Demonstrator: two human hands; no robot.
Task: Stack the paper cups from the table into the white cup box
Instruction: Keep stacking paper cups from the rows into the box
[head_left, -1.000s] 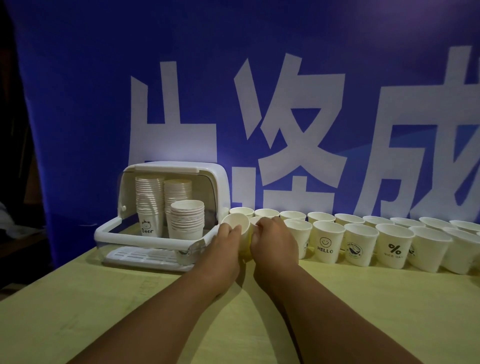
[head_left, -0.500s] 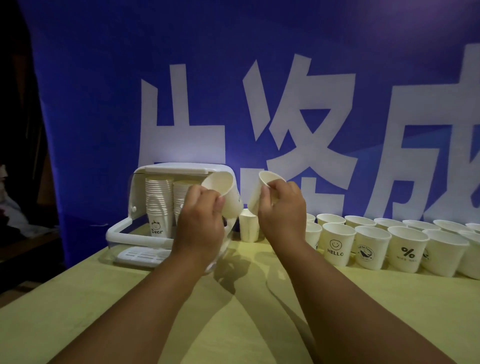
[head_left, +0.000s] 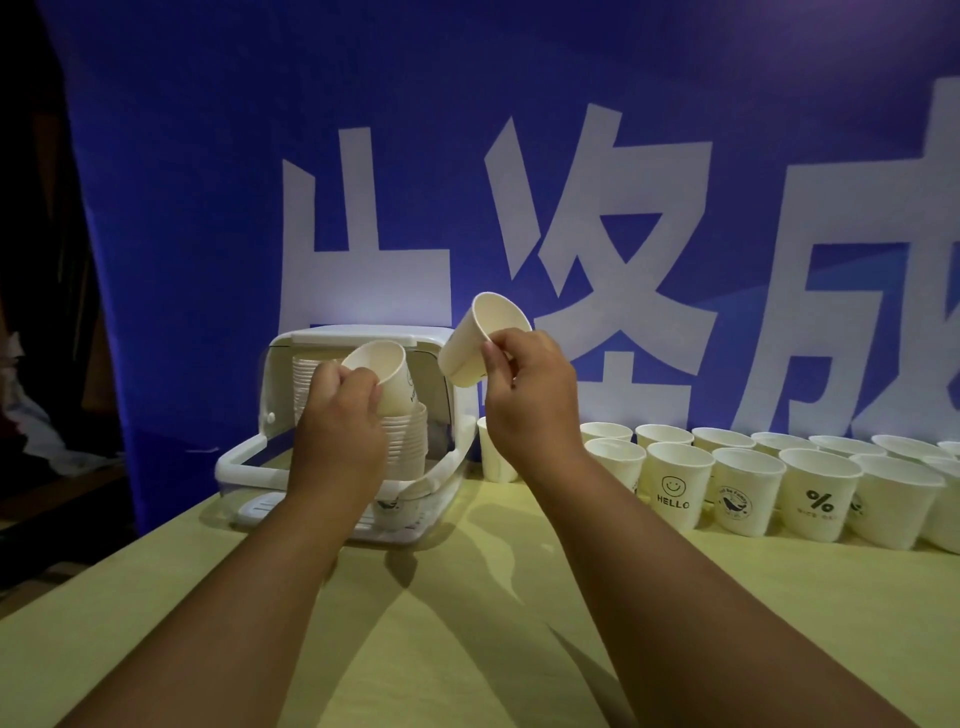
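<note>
**Both hands raised, one cup each**

Left hand (head_left: 337, 415) pinches a paper cup (head_left: 387, 376) at the rim, tilted, base at the top of the short stack (head_left: 408, 441) inside the white cup box (head_left: 363, 335) — contact unclear. Right hand (head_left: 530, 395) pinches a second paper cup (head_left: 480, 340) at the rim, tilted, in the air beside the box. Remaining cups (head_left: 675, 483) stand in rows on the yellow table (head_left: 467, 649) right of the box — blue banner (head_left: 208, 156) behind.
</note>
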